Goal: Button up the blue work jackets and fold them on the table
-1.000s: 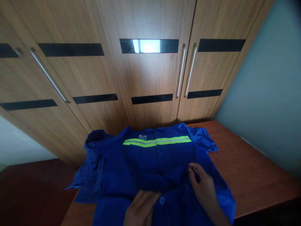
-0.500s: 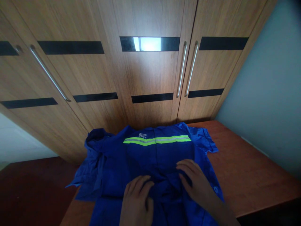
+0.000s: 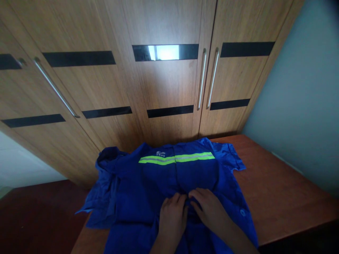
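A blue work shirt [image 3: 148, 183] with a yellow-green reflective stripe [image 3: 176, 158] lies spread on a reddish-brown table [image 3: 278, 197]. My left hand [image 3: 173, 217] and my right hand [image 3: 209, 208] rest side by side on the shirt's middle, below the stripe. Their fingertips meet and curl down, pinching the cloth along the front opening. A round button [image 3: 243, 212] shows on the shirt's right edge. The left sleeve is bunched up at the table's left side.
A wooden wardrobe [image 3: 159, 81] with black strips and long metal handles [image 3: 208, 79] stands right behind the table. A pale wall [image 3: 304, 106] runs along the right. Dark floor [image 3: 34, 215] lies at the lower left.
Both hands have moved inward and up the shirt. They now meet at its centre, with the fingers curled onto the cloth instead of lying spread apart.
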The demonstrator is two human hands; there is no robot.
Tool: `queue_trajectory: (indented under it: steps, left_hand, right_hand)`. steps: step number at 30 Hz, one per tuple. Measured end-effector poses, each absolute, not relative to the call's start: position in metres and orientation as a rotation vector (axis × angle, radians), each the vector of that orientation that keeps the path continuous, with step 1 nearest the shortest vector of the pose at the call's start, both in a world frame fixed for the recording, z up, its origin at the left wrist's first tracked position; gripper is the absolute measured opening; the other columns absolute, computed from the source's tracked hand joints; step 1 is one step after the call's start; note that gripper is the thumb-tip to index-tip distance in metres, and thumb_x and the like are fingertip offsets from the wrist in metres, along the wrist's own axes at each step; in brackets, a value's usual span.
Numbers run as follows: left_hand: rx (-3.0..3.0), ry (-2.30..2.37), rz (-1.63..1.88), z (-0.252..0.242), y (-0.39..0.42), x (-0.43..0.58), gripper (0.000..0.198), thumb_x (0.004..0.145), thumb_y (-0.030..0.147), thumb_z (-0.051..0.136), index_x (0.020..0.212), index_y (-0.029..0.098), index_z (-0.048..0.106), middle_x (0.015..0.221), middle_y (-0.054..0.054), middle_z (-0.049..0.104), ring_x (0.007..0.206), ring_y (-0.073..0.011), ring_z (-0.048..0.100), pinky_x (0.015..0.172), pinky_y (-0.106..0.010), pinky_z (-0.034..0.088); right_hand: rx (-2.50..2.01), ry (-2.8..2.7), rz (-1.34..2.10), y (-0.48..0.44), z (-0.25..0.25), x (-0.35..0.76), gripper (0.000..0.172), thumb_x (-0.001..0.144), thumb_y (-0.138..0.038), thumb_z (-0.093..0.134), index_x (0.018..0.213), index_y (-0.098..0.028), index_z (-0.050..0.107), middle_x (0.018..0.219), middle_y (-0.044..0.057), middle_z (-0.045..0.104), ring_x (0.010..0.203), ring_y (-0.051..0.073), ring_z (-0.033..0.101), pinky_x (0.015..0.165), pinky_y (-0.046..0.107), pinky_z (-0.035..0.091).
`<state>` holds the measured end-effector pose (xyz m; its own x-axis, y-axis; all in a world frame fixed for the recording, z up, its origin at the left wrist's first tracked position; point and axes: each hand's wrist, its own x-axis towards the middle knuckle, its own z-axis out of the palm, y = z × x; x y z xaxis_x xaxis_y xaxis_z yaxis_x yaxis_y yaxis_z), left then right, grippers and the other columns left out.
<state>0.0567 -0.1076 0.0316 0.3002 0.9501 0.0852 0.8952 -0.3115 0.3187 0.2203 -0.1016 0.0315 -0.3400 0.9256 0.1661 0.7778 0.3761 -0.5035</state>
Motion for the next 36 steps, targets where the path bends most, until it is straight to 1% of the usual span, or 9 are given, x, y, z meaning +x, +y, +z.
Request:
queue_trajectory:
  steps: [5, 11, 15, 18, 21, 27, 30, 33, 36]
  left_hand:
    - [2.369, 1.667, 0.397, 0.025, -0.104, 0.056, 0.036, 0.087, 0.012, 0.044, 0.113, 0.028, 0.062, 0.098, -0.002, 0.066, 0.083, -0.0191, 0.062, 0.077, -0.033, 0.046]
    - [2.256, 1.613, 0.55, 0.024, -0.104, 0.052, 0.036, 0.084, 0.009, 0.044, 0.106, 0.028, 0.064, 0.093, -0.001, 0.065, 0.084, -0.0171, 0.064, 0.075, -0.029, 0.047]
    - [2.183, 1.601, 0.675, 0.026, -0.101, 0.048, 0.033, 0.084, 0.01, 0.046, 0.101, 0.027, 0.068, 0.092, -0.002, 0.068, 0.083, -0.0177, 0.064, 0.076, -0.03, 0.048]
    - [2.032, 1.531, 0.83, 0.027, -0.099, 0.046, 0.033, 0.084, 0.01, 0.046, 0.101, 0.026, 0.069, 0.092, -0.001, 0.069, 0.086, -0.0162, 0.065, 0.078, -0.027, 0.05]
    - [1.934, 1.436, 0.912, 0.029, -0.097, 0.045, 0.032, 0.084, 0.009, 0.048, 0.1, 0.026, 0.07, 0.091, 0.0, 0.069, 0.087, -0.0152, 0.065, 0.08, -0.025, 0.05]
    - [1.891, 1.372, 0.932, 0.039, -0.096, 0.026, 0.027, 0.087, 0.015, 0.051, 0.103, 0.025, 0.07, 0.09, -0.001, 0.069, 0.086, -0.0153, 0.065, 0.078, -0.024, 0.05]
    - [1.903, 1.398, 0.943, 0.042, -0.093, 0.006, 0.024, 0.09, 0.021, 0.05, 0.105, 0.025, 0.069, 0.094, -0.002, 0.07, 0.089, -0.0157, 0.066, 0.08, -0.025, 0.051]
    - [2.002, 1.505, 0.92, 0.039, -0.09, -0.009, 0.025, 0.091, 0.023, 0.048, 0.107, 0.024, 0.067, 0.097, -0.003, 0.07, 0.091, -0.0165, 0.066, 0.083, -0.027, 0.052]
    - [2.184, 1.742, 0.721, 0.031, -0.088, -0.012, 0.029, 0.091, 0.018, 0.044, 0.109, 0.024, 0.066, 0.099, -0.004, 0.069, 0.087, -0.0192, 0.066, 0.083, -0.034, 0.052]
  right_hand:
    - [-1.515, -2.22, 0.511, -0.101, 0.03, 0.221, 0.026, 0.085, -0.013, 0.049, 0.107, -0.022, 0.06, 0.101, 0.005, 0.067, 0.096, 0.022, 0.061, 0.087, 0.035, 0.044]
    - [-1.427, -2.236, 0.623, -0.098, 0.038, 0.224, 0.03, 0.084, -0.015, 0.048, 0.109, -0.026, 0.062, 0.102, 0.003, 0.07, 0.096, 0.02, 0.064, 0.087, 0.031, 0.045]
    - [-1.437, -2.14, 0.684, -0.094, 0.039, 0.222, 0.029, 0.082, -0.015, 0.048, 0.101, -0.026, 0.068, 0.1, 0.002, 0.072, 0.094, 0.019, 0.066, 0.087, 0.029, 0.047]
    - [-1.423, -2.096, 0.707, -0.094, 0.035, 0.218, 0.026, 0.081, -0.015, 0.05, 0.093, -0.025, 0.071, 0.094, 0.002, 0.073, 0.09, 0.019, 0.067, 0.085, 0.029, 0.048]
    - [-1.414, -2.019, 0.732, -0.094, 0.026, 0.217, 0.023, 0.082, -0.017, 0.052, 0.092, -0.025, 0.071, 0.093, 0.002, 0.074, 0.088, 0.019, 0.068, 0.083, 0.03, 0.05]
    - [-1.546, -1.703, 0.475, -0.075, 0.011, 0.255, 0.026, 0.088, -0.033, 0.051, 0.099, -0.019, 0.07, 0.1, 0.008, 0.073, 0.094, 0.024, 0.068, 0.087, 0.037, 0.051]
    - [-1.567, -1.61, 0.389, -0.064, 0.011, 0.284, 0.028, 0.088, -0.039, 0.052, 0.099, -0.02, 0.07, 0.1, 0.008, 0.073, 0.093, 0.025, 0.068, 0.083, 0.037, 0.053]
    - [-1.592, -1.64, 0.306, -0.057, 0.011, 0.301, 0.028, 0.089, -0.038, 0.051, 0.099, -0.02, 0.07, 0.099, 0.008, 0.073, 0.092, 0.024, 0.068, 0.081, 0.037, 0.053]
    - [-1.681, -1.795, 0.2, -0.054, 0.008, 0.301, 0.022, 0.089, -0.028, 0.05, 0.097, -0.022, 0.07, 0.096, 0.007, 0.071, 0.091, 0.024, 0.067, 0.082, 0.037, 0.053]
